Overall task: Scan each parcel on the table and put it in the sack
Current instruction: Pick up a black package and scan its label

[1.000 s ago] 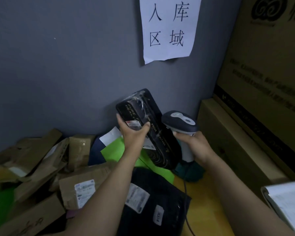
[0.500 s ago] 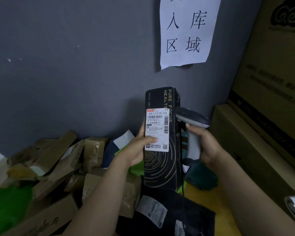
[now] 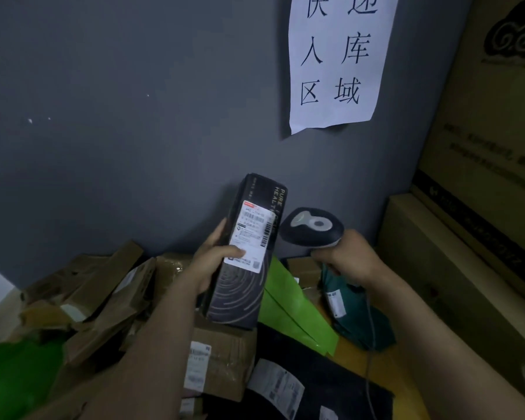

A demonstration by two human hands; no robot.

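The left hand is gripping the black parcel upright, with the thumb lying across its white label and the fingers wrapping behind. The parcel is being held over the cardboard parcels heaped along the far edge of the bench. The right hand is clenching the handle of the scanner, whose head is sitting just beside the parcel's right side.

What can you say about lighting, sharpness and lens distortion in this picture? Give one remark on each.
In the head view the light is dim and even, with no harsh glare; the shipping label on the black box is soft, its small print unreadable, while the wall sign reads clearly; wide-angle bending tilts the cardboard cartons at the right edge.
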